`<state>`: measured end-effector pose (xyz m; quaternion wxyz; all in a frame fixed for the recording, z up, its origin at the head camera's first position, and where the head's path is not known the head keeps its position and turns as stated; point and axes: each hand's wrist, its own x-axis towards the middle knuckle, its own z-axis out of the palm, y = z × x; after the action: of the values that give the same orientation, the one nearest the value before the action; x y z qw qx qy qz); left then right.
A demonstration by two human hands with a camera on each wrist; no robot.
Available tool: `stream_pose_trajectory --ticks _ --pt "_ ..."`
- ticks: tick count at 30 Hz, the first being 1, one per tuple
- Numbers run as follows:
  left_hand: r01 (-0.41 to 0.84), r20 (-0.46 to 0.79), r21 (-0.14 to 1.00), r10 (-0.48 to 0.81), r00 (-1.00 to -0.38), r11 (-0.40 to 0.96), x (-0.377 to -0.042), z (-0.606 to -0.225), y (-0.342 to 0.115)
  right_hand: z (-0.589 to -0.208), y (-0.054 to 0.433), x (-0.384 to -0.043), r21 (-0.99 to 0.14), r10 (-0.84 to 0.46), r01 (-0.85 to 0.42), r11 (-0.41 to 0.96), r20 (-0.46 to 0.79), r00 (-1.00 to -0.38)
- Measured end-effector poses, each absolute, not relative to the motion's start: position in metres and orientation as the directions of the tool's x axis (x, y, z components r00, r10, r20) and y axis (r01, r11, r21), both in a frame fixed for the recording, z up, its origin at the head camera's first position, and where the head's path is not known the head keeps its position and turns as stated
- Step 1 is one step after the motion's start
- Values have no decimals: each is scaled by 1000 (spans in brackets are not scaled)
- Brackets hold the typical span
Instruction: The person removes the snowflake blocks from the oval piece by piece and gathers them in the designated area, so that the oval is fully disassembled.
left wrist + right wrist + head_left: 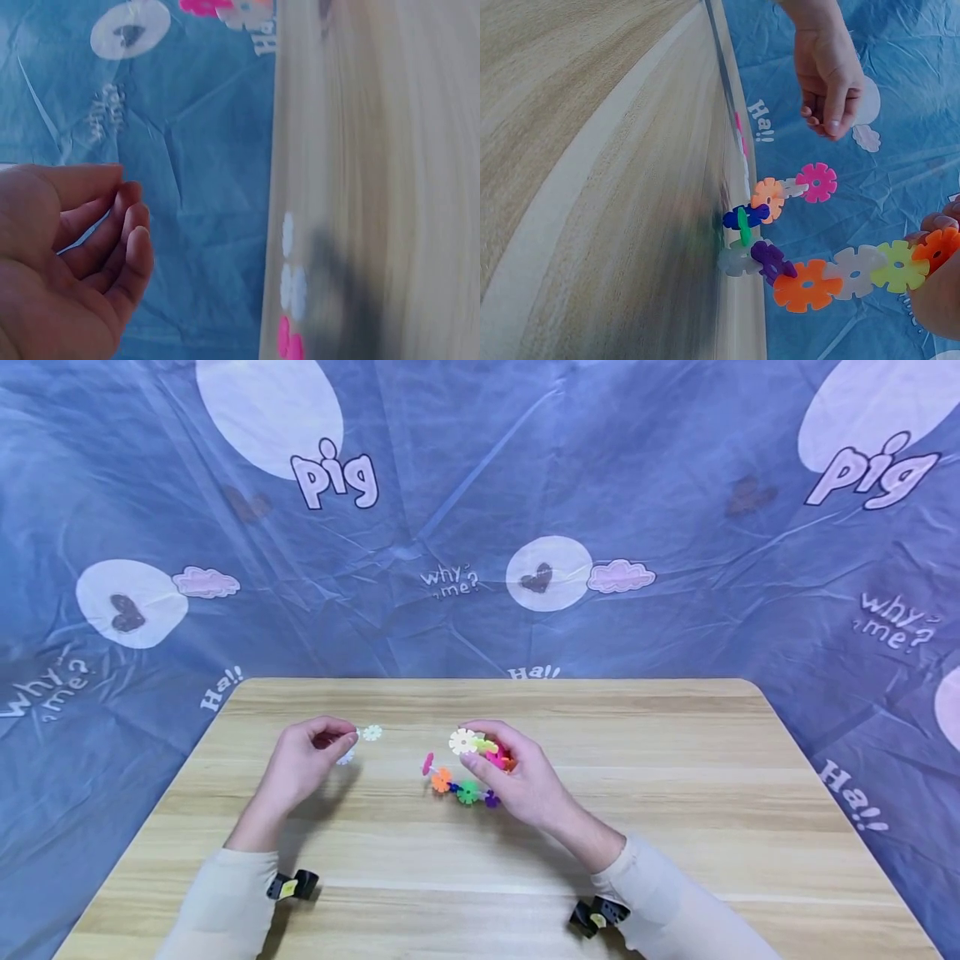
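Observation:
My right hand [521, 777] grips one end of a chain of colourful notched flower-shaped plastic discs [468, 792]. A white disc and a yellow-green one show between its thumb and fingers. The rest of the chain hangs in a curve, with orange, purple, green and blue discs and a pink disc [817, 182] at the free end. My left hand [303, 760] hovers over the left of the table, fingers loosely bent, thumb tip close to the index finger. Nothing shows between those fingertips in the left wrist view. White discs [372, 732] lie just past them.
The wooden table [675, 827] reaches back to a blue printed cloth [420, 468] that hangs behind and on both sides. Pink discs [289, 341] lie near the white ones in the left wrist view. A black strapped device [598, 917] sits on each wrist.

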<state>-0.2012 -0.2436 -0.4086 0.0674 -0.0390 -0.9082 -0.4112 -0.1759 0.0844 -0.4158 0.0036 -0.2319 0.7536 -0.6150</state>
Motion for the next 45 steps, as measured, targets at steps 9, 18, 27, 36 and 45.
stream_pose_trajectory --ticks 9,18,27,36,45 --pt "188 175 762 82 -981 619 -195 -399 -219 -416 85 -176 -933 -355 -333 138 267 -896" --pt "249 231 773 107 -967 583 -187 -393 -202 -416 84 -175 -933 -360 -333 136 267 -894" --pt "300 269 777 139 -953 554 -182 -388 -191 -416 83 -175 -931 -366 -335 143 265 -892" --pt "371 309 781 205 -929 503 -174 -384 -176 -416 82 -176 -932 -367 -332 144 261 -893" --pt "402 318 785 250 -914 471 -172 -382 -163 -417 81 -177 -934 -370 -328 140 258 -892"
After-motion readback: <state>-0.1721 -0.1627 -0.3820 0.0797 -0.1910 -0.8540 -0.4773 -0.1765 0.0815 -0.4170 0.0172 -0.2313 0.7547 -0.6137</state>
